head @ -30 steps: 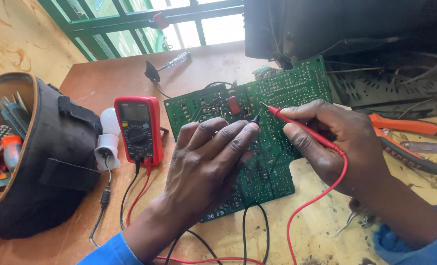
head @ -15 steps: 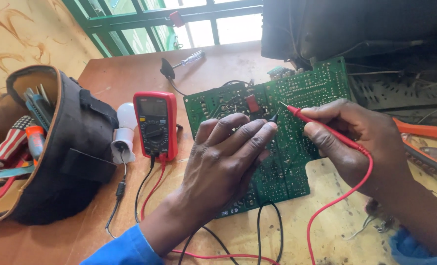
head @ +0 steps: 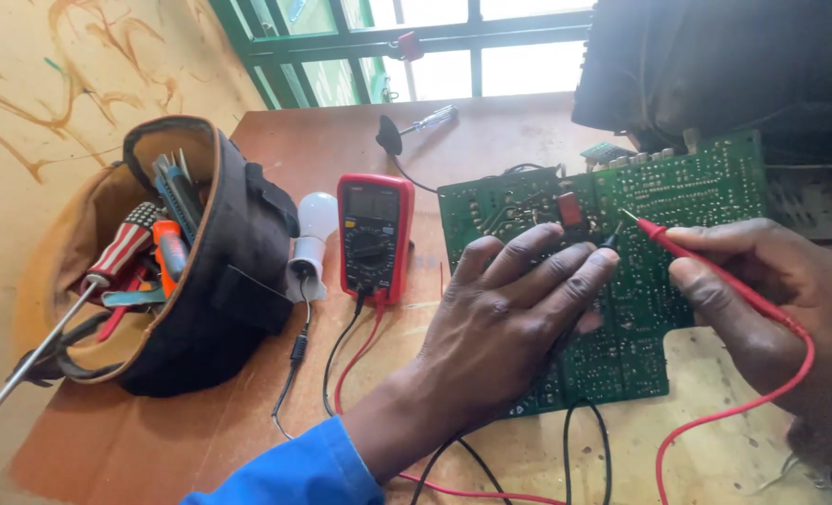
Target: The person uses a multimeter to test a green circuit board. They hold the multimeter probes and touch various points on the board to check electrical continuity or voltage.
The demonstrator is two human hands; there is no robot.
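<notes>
Your left hand (head: 509, 318) lies flat on the green solder-side circuit board (head: 687, 187) on the brown wooden table (head: 322, 140), its grip pinching the black probe (head: 610, 239); your right hand (head: 762, 290) pinches the red probe (head: 687, 251). Keep both tips steady on separate joints; the red multimeter (head: 374, 234) sits just left, open table beyond
</notes>
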